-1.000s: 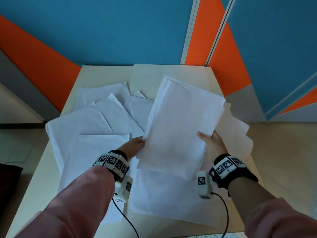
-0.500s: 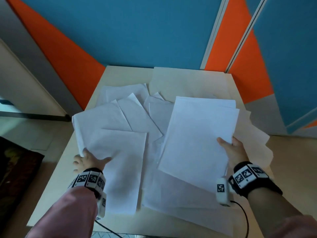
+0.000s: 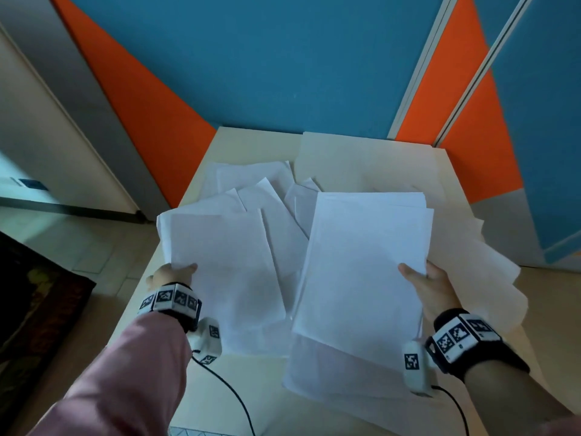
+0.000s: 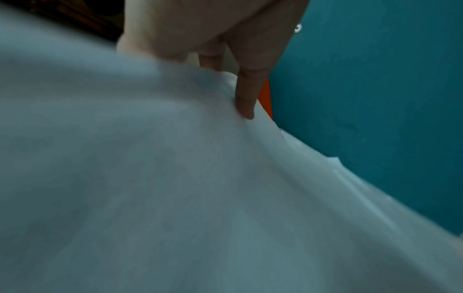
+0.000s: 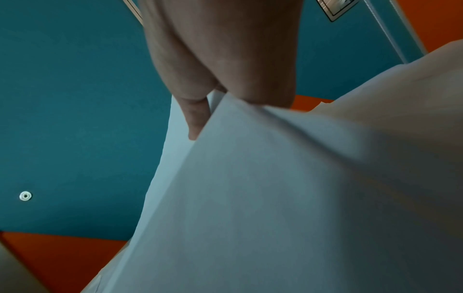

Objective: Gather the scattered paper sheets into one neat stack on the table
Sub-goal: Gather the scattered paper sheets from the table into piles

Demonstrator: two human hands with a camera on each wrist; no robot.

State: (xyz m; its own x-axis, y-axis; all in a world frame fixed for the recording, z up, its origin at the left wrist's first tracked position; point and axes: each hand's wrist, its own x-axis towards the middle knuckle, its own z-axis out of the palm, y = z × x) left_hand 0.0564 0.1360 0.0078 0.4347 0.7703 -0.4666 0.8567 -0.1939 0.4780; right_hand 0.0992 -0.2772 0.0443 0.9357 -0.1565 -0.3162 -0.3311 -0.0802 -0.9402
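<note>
White paper sheets lie scattered over a pale table (image 3: 371, 158). My right hand (image 3: 423, 278) grips a gathered stack of sheets (image 3: 364, 265) by its right edge, thumb on top, lifted above the table; the right wrist view shows that stack (image 5: 275, 188) pinched between thumb and fingers (image 5: 195, 119). My left hand (image 3: 176, 273) pinches the left edge of a loose sheet (image 3: 226, 265) at the table's left side, raised off the other sheets; in the left wrist view a finger (image 4: 246, 95) presses on this paper (image 4: 175, 188).
More loose sheets (image 3: 270, 190) overlap at the table's middle and back left, and others (image 3: 490, 278) hang over the right edge. A blue and orange wall (image 3: 283, 58) rises behind the table. Cables (image 3: 232, 394) trail from my wrists over the near edge.
My left hand let go of the stack, moved to the table's left side and lifted a loose sheet by its edge. The right hand keeps holding the stack.
</note>
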